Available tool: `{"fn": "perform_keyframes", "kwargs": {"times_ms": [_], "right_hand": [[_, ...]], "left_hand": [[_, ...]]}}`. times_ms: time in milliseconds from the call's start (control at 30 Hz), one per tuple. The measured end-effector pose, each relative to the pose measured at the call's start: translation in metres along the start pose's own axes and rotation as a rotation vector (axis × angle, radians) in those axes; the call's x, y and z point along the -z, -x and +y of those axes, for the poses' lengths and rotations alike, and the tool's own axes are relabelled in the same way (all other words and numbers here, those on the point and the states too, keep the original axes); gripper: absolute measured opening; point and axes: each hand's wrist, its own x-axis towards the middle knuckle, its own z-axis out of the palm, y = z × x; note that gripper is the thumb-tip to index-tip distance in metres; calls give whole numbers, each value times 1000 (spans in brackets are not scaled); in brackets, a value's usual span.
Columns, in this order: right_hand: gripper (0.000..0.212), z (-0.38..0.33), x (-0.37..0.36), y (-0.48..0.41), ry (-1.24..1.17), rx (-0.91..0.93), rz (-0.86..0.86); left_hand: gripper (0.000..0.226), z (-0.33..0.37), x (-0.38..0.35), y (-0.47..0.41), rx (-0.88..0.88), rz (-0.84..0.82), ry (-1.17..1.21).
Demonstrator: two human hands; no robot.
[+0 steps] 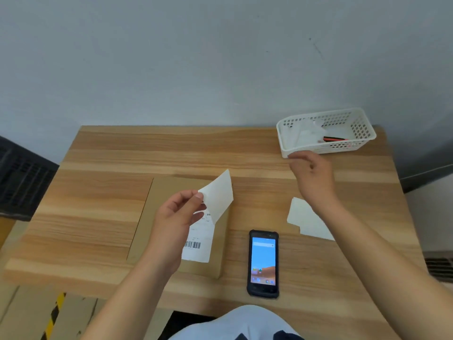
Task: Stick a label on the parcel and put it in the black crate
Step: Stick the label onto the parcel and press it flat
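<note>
A flat brown cardboard parcel (161, 217) lies on the wooden table (103, 192). On its right half sits a white label (198, 246) with a barcode. My left hand (179, 217) hovers over the parcel and pinches a white sheet (219, 195) that curls up from the label's top end. My right hand (312, 177) is raised near the front edge of a white basket (284, 141), fingers loosely apart, with nothing seen in it. A black crate (22, 177) stands off the table at the left.
A black handheld phone (263, 263) with its screen lit lies right of the parcel. White paper sheets (306, 219) lie under my right forearm. The basket holds white scraps and a red-and-black pen (334, 139). A wall runs behind the table.
</note>
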Motion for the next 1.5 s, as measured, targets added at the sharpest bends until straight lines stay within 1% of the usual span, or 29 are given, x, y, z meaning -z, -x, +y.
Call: {"fn": "perform_keyframes", "kwargs": {"times_ms": [67, 133, 200, 300, 400, 467, 567, 633, 733, 800, 867, 933, 967, 1000, 1033, 1067, 1133, 1167, 1200, 1267, 1333, 1367, 1433, 1500], "right_hand": [[8, -15, -6, 47, -170, -102, -44], [1, -28, -12, 85, -306, -250, -87], [9, -35, -19, 112, -344, -397, -108], [19, -35, -23, 135, -378, -588, -161], [28, -31, -20, 145, -557, -872, -247], [27, -26, -19, 146, -641, -999, -262], [23, -19, -19, 146, -702, -1069, -259], [16, -17, -19, 147, -735, -1068, -240], [5, -19, -19, 150, -763, -1029, -163], [5, -18, -19, 150, -761, -983, -118], [8, -15, -18, 150, -733, -916, -90], [12, -12, -15, 150, -696, -846, -80], [13, -11, -14, 150, -677, -816, -79], [12, -11, -12, 150, -663, -789, -82], [10, -11, -11, 151, -656, -759, -90], [7, -11, -9, 151, -653, -728, -99], [4, -12, -8, 153, -647, -676, -126], [4, -14, -9, 153, -644, -656, -150], [6, -16, -9, 153, -644, -635, -191], [10, -23, -13, 152, -652, -596, -321], [12, -34, -19, 150, -662, -558, -446], [13, -40, -25, 149, -656, -535, -477], [14, -50, -38, 146, -629, -501, -473], [14, -60, -53, 145, -622, -494, -424]], "left_hand": [[5, -4, -2, 0, -71, 26, -76], [7, -7, -6, 4, -193, 25, -188], [11, -12, -9, 8, -356, -14, -382], [5, -24, -11, 10, -567, -96, -635], [4, -35, -14, 11, -738, -150, -765], [10, -42, -16, 13, -850, -177, -814], [12, -50, -19, 16, -977, -186, -825], [12, -54, -20, 18, -1030, -209, -819], [14, -60, -19, 20, -1054, -272, -820], [25, -62, -18, 20, -1033, -311, -836], [46, -59, -15, 20, -962, -350, -842], [68, -53, -13, 22, -788, -360, -791], [75, -50, -12, 23, -678, -346, -726], [76, -46, -11, 24, -564, -312, -634], [71, -43, -8, 23, -438, -266, -528], [60, -40, -5, 21, -299, -233, -419], [36, -38, 8, 10, -9, -255, -209], [30, -39, 16, 4, 98, -291, -143], [28, -40, 26, -2, 161, -326, -106], [33, -42, 43, -11, 210, -388, -60], [37, -41, 60, -19, 207, -467, -2], [38, -39, 68, -23, 201, -513, 33], [37, -34, 84, -33, 172, -567, 96], [31, -30, 101, -44, 144, -521, 139]]}}
